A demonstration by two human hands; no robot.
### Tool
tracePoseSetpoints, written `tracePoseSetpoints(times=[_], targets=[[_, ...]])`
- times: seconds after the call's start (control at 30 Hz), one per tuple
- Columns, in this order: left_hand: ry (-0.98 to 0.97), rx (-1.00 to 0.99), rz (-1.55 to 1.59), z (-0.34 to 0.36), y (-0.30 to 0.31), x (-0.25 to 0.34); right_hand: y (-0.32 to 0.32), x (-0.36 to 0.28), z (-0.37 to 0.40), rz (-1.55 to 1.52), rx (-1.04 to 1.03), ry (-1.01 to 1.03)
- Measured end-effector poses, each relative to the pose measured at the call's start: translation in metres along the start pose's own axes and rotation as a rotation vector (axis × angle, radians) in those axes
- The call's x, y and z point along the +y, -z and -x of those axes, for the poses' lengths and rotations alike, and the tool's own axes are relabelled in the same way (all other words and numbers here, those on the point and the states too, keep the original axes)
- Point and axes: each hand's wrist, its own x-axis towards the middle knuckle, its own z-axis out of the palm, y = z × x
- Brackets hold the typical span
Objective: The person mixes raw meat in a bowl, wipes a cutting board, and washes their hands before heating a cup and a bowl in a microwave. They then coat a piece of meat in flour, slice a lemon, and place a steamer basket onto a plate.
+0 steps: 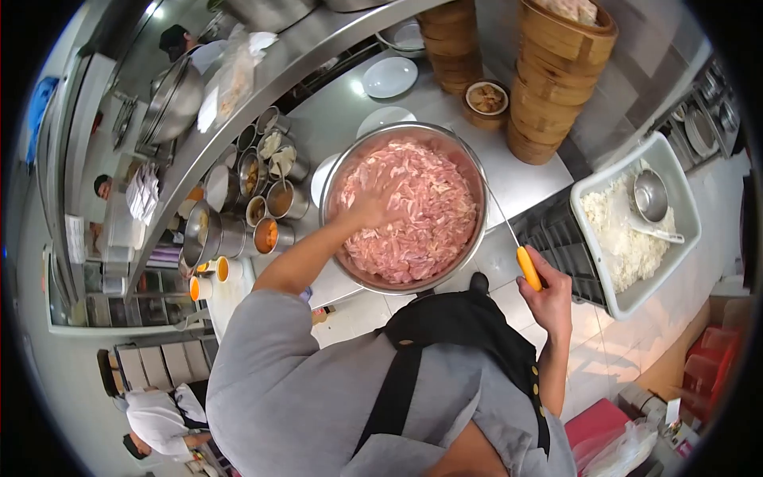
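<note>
You had no text, label, brand, number or sign in view that could be read on anything around you.

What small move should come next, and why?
I'd probably draw the tool back to the right, clear of the bowl, before working the meat: its metal end reaches over the rim, held in the right hand, while the left hand is on the meat.
</note>
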Motion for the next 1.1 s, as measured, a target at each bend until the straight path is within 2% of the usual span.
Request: tracePoseSetpoints(times=[0.07,0.1,0.13,0.2,0.23,0.27,0.3,0.33,0.37,0.4,0.47,0.5,0.57,0.6,0.67,0.7,0.83,0.87,0.93,1.0,1.07,1.1], targets=[[0.034,-0.1,0.097,0.027,-0.005,-0.013,-0.005,0.001,0.0,0.014,0.06,0.063],[0.127,-0.315,0.144,0.027,0.023,-0.002,-0.005,0.004,-0.001,0.03,0.037,0.087],[0.125,-0.309,0.155,0.022,0.026,-0.003,-0.005,0.0,-0.005,0.042,0.034,0.088],[0.134,-0.124,0.148,0.022,0.02,0.007,-0.001,-0.01,-0.012,-0.145,-0.253,-0.396],[0.208,-0.227,0.249,0.023,0.021,0.019,-0.007,-0.003,-0.018,-0.261,-0.298,-0.427],[0.217,-0.217,0.259,0.022,0.014,0.023,-0.014,0.005,-0.024,-0.374,-0.341,-0.463],[0.193,0.052,0.294,0.021,0.005,0.022,-0.025,0.003,-0.031,-0.252,-0.28,-0.258],[0.176,0.321,0.319,0.023,0.006,0.025,-0.035,0.002,-0.039,-0.13,-0.228,0.042],[0.249,0.535,0.526,0.026,0.006,0.03,-0.046,0.001,-0.048,0.01,-0.126,0.33],[0.279,0.548,0.525,0.033,0.009,0.034,-0.049,-0.014,-0.054,0.142,-0.137,0.398],[0.422,0.41,0.344,0.047,0.011,0.04,-0.065,-0.021,-0.067,0.265,-0.153,0.36],[0.453,0.423,0.346,0.054,0.015,0.043,-0.071,-0.021,-0.071,0.266,-0.18,0.38],[0.462,0.491,0.088,0.064,0.024,0.043,-0.084,-0.022,-0.079,0.339,-0.097,0.477],[0.476,0.494,0.091,0.065,0.026,0.042,-0.088,-0.024,-0.078,0.34,-0.109,0.485],[0.422,0.763,0.429,0.061,0.03,0.039,-0.092,-0.028,-0.078,0.401,-0.095,0.436],[0.462,0.782,0.477,0.062,0.032,0.042,-0.093,-0.03,-0.076,0.421,-0.089,0.446],[0.487,0.738,0.511,0.082,0.024,0.04,-0.107,-0.026,-0.072,0.526,-0.167,0.495],[0.431,0.69,0.549,0.092,0.022,0.036,-0.098,-0.025,-0.065,0.544,-0.161,0.484],[0.368,0.665,0.59,0.108,0.023,0.019,-0.065,-0.039,-0.05,0.608,-0.286,0.424],[0.257,0.659,0.681,0.129,0.023,0.002,-0.024,-0.061,-0.027,0.684,-0.265,0.339],[0.207,0.635,0.801,0.137,0.047,0.004,-0.013,-0.092,-0.006,0.711,-0.167,0.213],[0.183,0.651,0.804,0.13,0.052,0.007,-0.016,-0.096,-0.004,0.683,-0.117,0.22]])
